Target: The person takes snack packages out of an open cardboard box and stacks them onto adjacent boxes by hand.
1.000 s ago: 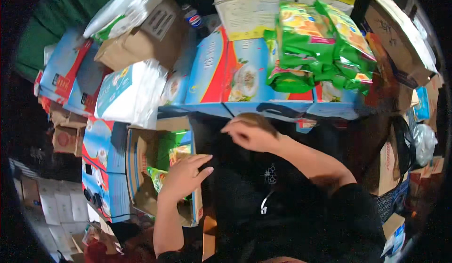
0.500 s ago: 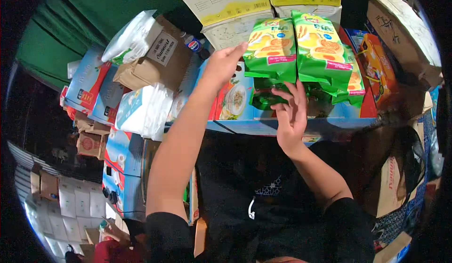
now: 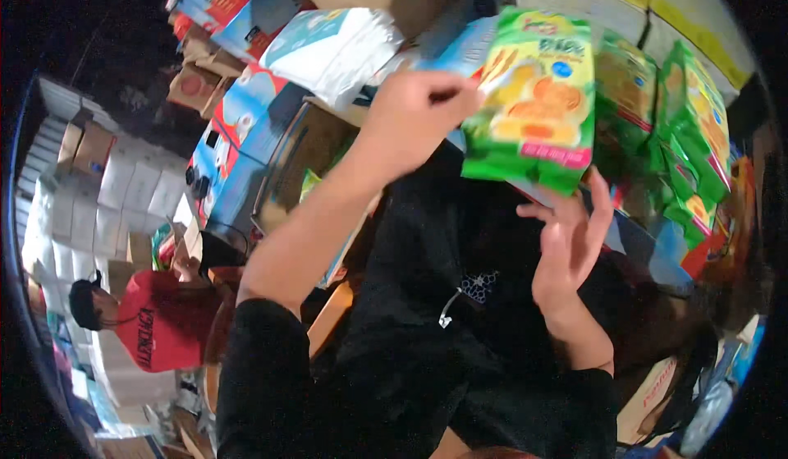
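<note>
A green snack packet [image 3: 533, 98] is held up in the upper middle of the frame, pinched at its top left corner by the left hand [image 3: 414, 118], whose grip is clenched on it. The right hand [image 3: 566, 245] is spread open, grasping nothing, just under the packet's lower edge. The lifting-off step appears to be in hand; support from below seems called for next. More green packets [image 3: 689, 139] are stacked to the right, blue cartons [image 3: 230, 155] to the left.

We stand in a crowded stockroom: stacked cardboard cartons [image 3: 98, 204], blue printed boxes [image 3: 238, 143] and bright green snack packets [image 3: 533, 98] pile up around us.
</note>
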`<state>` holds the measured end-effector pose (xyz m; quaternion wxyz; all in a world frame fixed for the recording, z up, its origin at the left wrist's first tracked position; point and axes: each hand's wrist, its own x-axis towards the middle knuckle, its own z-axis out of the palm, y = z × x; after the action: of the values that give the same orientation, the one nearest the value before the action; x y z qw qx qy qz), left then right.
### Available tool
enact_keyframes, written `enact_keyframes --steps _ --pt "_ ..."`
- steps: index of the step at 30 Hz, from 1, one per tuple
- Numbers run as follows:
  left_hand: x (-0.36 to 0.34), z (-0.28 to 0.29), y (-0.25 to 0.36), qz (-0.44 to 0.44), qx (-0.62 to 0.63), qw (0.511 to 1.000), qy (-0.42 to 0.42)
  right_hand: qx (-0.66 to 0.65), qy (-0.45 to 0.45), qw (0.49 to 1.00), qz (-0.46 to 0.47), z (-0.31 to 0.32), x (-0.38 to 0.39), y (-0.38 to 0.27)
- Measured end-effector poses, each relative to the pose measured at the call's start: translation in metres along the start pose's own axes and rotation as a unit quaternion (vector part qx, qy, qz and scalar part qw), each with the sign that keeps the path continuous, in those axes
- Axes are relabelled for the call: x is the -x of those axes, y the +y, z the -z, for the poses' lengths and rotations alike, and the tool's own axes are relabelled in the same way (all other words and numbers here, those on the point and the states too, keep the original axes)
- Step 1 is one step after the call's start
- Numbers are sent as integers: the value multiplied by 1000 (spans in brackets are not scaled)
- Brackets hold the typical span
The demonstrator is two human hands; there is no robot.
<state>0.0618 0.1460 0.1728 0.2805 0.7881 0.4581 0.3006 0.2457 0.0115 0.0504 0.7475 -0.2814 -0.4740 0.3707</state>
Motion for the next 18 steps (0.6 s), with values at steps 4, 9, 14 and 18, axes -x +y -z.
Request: enact_keyframes --steps 4,9,14,18 --pt "108 38 -32 124 19 988 90 72 -168 983 22 -34 25 17" --pt "199 46 -82 242 109 940 215 56 -280 943 -170 -100 29 26" --pt "214 62 -149 297 80 919 245 51 -277 927 -249 -162 13 84" --pt "192 75 -207 272 -36 933 233 135 -289 910 -264 -190 -22 160"
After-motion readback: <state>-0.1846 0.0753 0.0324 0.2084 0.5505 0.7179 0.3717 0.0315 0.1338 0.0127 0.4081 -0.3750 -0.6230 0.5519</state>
